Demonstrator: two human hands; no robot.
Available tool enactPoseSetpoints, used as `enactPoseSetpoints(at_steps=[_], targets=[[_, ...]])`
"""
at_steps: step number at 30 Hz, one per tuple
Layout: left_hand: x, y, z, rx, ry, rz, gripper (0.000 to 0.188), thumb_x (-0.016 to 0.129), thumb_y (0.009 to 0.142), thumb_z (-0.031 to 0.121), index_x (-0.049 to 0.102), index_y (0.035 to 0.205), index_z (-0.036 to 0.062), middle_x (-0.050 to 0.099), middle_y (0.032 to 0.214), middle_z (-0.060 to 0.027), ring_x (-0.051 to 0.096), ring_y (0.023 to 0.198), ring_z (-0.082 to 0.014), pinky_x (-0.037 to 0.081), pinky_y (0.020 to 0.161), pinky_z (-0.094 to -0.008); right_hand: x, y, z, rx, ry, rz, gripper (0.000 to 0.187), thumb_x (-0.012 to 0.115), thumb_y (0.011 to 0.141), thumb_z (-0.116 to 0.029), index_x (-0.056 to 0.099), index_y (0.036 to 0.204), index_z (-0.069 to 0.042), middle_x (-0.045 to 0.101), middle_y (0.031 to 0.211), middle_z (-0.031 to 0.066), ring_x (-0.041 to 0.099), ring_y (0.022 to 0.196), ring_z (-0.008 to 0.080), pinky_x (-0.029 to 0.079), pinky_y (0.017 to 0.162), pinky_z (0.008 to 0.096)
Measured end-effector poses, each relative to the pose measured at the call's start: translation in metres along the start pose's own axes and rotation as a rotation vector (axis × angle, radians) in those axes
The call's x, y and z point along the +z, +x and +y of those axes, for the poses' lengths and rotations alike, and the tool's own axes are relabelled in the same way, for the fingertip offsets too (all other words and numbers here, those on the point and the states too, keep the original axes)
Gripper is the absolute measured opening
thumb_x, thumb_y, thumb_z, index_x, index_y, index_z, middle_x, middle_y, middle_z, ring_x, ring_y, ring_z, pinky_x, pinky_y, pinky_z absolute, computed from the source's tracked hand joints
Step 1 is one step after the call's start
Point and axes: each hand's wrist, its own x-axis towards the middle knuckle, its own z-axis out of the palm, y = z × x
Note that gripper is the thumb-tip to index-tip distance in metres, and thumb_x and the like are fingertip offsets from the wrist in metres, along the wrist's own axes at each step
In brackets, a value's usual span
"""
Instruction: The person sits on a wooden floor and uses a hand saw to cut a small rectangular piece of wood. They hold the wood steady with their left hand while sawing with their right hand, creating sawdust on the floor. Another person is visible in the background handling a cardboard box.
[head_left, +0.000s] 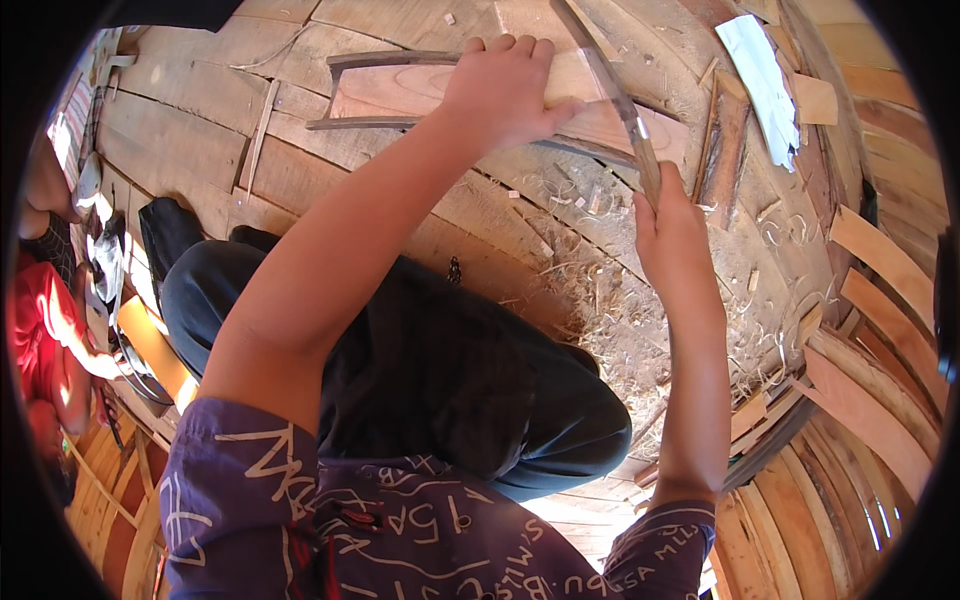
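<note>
A pale reddish wooden plank (390, 92) lies on the plank floor in front of me, with dark curved strips (368, 123) along its long edges. My left hand (508, 92) grips it from above, fingers over the far edge and thumb toward the near side. My right hand (668, 222) is closed around the lower end of a long, narrow bladed tool (627, 108). The tool slants up and left across the plank's right part, its upper end leaving the picture. I cannot tell whether its blade touches the wood.
Wood shavings (615, 325) and small chips litter the floor right of my bent legs (440, 370). A bark-edged wood piece (722, 150) and a whitish sheet (760, 88) lie at the far right. Curved boards (870, 400) stand along the right side. Another person in red (45, 320) sits at the left.
</note>
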Motion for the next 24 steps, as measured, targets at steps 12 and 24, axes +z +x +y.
enactPoseSetpoints(at_steps=[12,24], targets=[[0.000,-0.005,0.001,0.015,-0.048,0.071,0.060,0.064,0.080,0.053,0.058,0.113,0.0019,0.064,0.100,-0.0130,0.061,0.097,-0.0287,0.043,0.084,-0.0453,0.010,-0.016,-0.007,-0.050,-0.040,0.086,0.022,0.052,0.095,-0.008,0.043,0.115,-0.002,0.062,0.074,0.0297,0.061,0.072,0.0502,0.044,0.058,0.0569],[-0.001,-0.002,0.000,0.028,-0.031,0.015,0.062,0.062,0.082,0.054,0.058,0.113,0.0010,0.064,0.104,-0.0147,0.062,0.099,-0.0302,0.044,0.085,-0.0454,0.025,-0.006,-0.003,-0.038,-0.028,0.114,0.032,0.054,0.095,-0.010,0.045,0.124,-0.001,0.062,0.084,0.0310,0.061,0.082,0.0496,0.048,0.067,0.0495]])
